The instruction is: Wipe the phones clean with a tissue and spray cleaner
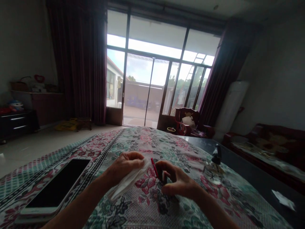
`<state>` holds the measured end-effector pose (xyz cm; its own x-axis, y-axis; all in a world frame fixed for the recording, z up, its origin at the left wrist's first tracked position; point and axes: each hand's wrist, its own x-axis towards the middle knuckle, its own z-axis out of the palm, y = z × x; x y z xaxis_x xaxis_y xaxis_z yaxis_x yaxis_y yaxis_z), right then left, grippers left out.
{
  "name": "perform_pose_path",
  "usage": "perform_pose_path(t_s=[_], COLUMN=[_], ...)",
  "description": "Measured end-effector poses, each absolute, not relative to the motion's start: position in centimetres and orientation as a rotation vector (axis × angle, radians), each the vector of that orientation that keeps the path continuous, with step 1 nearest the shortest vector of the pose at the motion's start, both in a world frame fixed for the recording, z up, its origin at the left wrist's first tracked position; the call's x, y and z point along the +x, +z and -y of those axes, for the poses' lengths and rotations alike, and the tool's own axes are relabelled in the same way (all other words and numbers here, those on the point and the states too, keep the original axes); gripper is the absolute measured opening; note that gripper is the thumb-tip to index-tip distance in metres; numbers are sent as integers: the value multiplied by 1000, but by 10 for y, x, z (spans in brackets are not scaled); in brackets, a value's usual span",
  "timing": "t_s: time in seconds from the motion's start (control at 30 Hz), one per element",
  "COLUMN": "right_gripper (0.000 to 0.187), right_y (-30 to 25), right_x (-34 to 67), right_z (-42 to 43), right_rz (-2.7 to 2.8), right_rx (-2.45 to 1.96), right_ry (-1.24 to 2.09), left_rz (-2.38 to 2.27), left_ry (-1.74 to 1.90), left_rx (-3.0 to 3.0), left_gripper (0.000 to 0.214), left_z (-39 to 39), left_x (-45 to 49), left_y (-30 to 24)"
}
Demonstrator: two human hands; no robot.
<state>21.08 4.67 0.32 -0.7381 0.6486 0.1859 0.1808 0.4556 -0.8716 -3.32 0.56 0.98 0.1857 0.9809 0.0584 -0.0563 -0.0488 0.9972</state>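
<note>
My left hand (127,165) pinches a crumpled white tissue (127,184), which hangs down below the fingers. Just to the right, my right hand (177,183) curls its fingers and thumb around a small dark object with a bright red edge (154,168). That object is seen nearly edge-on and partly covered by the fingers, so its kind cannot be made out. Both hands are above a floral-patterned cloth (143,210), close together, with a small gap between the tissue and the red edge.
A large white-framed phone (57,184) lies at the left, on top of another flat thing. To the right stands a clear glass piece with a black top (216,162). A white scrap (283,199) lies on the dark surface (245,178) at far right. Glass doors (147,89) are ahead.
</note>
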Motion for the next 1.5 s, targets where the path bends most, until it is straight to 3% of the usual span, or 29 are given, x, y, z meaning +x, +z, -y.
perform_pose_path(t_s=[0.27, 0.67, 1.5], right_gripper=[60, 70, 68], right_y=[0, -3, 1], right_x=[209, 207, 203], right_z=[-47, -43, -37], right_rz=[2167, 2271, 2329], right_rx=[-673, -750, -745], right_ry=[1249, 1051, 1013], left_rz=[-953, -958, -1037], left_ry=[960, 984, 923], left_rx=[1218, 1195, 1201], left_gripper=[22, 18, 9], left_z=[-8, -1, -7], left_x=[-34, -21, -27], left_y=[11, 8, 3])
